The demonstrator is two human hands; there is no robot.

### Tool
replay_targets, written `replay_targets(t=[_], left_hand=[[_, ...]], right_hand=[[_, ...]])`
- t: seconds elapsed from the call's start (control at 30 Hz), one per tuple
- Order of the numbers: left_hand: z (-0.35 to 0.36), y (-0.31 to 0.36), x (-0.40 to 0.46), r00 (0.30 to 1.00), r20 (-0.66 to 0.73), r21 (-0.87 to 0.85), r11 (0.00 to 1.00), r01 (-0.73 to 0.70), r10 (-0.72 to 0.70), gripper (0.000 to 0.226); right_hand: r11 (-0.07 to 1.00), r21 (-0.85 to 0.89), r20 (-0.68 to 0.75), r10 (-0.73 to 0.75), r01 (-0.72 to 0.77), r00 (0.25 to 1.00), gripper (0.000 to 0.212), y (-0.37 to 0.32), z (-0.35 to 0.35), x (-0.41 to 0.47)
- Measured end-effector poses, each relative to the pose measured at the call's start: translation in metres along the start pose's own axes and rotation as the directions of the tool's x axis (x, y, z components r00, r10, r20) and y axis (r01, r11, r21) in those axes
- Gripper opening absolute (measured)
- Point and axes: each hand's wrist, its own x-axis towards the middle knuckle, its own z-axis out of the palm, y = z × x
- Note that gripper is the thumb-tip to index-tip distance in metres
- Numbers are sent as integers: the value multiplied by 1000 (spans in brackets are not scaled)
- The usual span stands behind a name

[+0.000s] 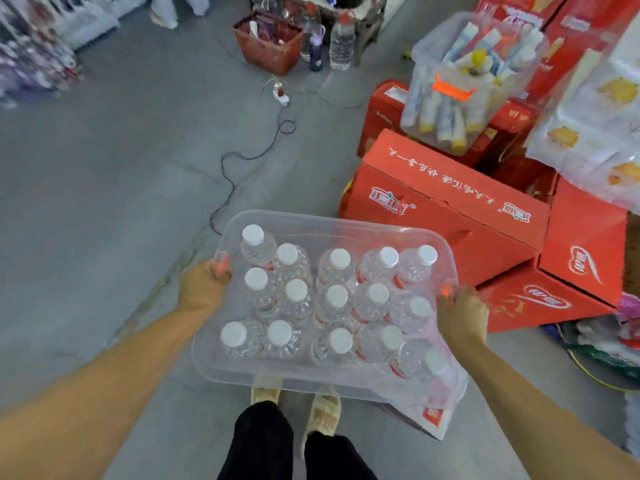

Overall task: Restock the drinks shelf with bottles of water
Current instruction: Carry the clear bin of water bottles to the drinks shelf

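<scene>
A: What fills the scene, biggest first?

B: The grey concrete floor point(121, 168), then the stack of red printed cardboard cartons point(446, 206) on the right. Held over the floor, above the person's feet, is a clear rectangular plastic tub point(325, 225).

A: And the stock itself?

B: Standing upright inside that tub: small clear plastic water bottles with white caps point(334, 296), in rough rows, packed close. The one at the near right corner leans.

A: Which step is this?

B: I'd judge it the carrying step. The load is in the air and no drinks shelf shows in view, so nothing is shelved yet.

A: What does the next move ask?

B: Keeping the tub level so the bottles don't topple, stepping clear of the thin dark cable point(242, 161) trailing over the floor, then setting the tub down near the shelf.

A: The hands?

B: The left hand point(204, 287) grips the tub's left rim, fingers curled over the edge. The right hand point(462, 315) clamps the right rim likewise. Both forearms reach forward, roughly level
</scene>
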Motion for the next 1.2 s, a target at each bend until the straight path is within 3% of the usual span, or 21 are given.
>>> replay_targets(t=[0.37, 0.67, 1.0, 1.2], left_hand=[[-110, -121, 56, 961, -166, -97, 973, 209, -223, 48], [-227, -200, 134, 936, -205, -143, 955, 261, -286, 39], [-304, -255, 198, 866, -286, -154, 911, 382, -411, 36], [-330, -270, 248, 788, -293, -319, 833, 453, -541, 38]], right_hand=[[918, -225, 176, -293, 328, 940, 31, -168, 90, -30], [958, -45, 120, -278, 285, 953, 42, -299, 193, -77], [886, -91, 265, -419, 455, 868, 39, -440, 265, -74], [857, -40, 343, -471, 513, 813, 32, -524, 314, -45]])
